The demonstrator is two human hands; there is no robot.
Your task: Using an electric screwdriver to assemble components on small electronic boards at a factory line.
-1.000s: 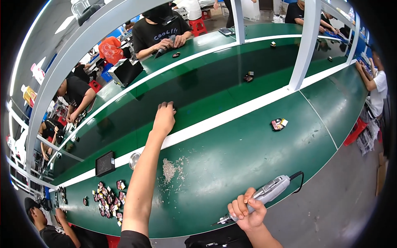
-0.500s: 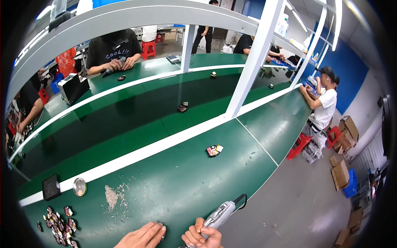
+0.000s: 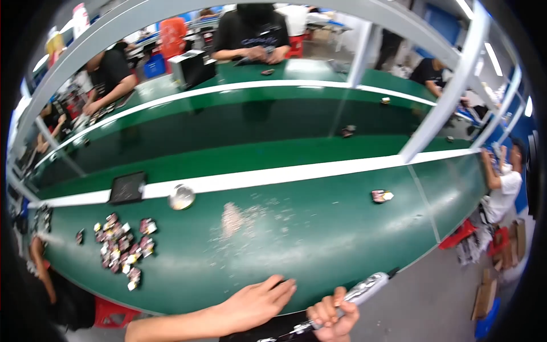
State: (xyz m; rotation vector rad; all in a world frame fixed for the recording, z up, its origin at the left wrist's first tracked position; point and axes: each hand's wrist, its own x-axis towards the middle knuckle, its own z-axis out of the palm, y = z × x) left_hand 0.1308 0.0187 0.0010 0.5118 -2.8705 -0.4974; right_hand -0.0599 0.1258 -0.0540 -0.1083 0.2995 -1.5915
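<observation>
Well left of the pile of tiny pale bits, probably screws, a single part lies on the green bench, apart from a loose heap of parts that lies between it and the pile, perhaps to keep the stock within the left arm's reach. Beyond the pile and to its left, a black tray sits across the white rail, likely to leave the near surface for work; a round metal dish, closer to the pile, overlaps the rail's edge. The pile's bits fan out rightward, which probably makes single ones easier to pick up. On the person's side of the pile and a little right, the left hand is palm down with bent fingers, a dark piece barely showing at the tips; whether they pinch it I cannot tell. Farther right of the pile, the right hand is wrapped round the driver, its bit end slanting down leftward, seemingly so the cord end stays clear. Right of the pile and slightly beyond it, one loose part lies alone, its purpose there unclear.
</observation>
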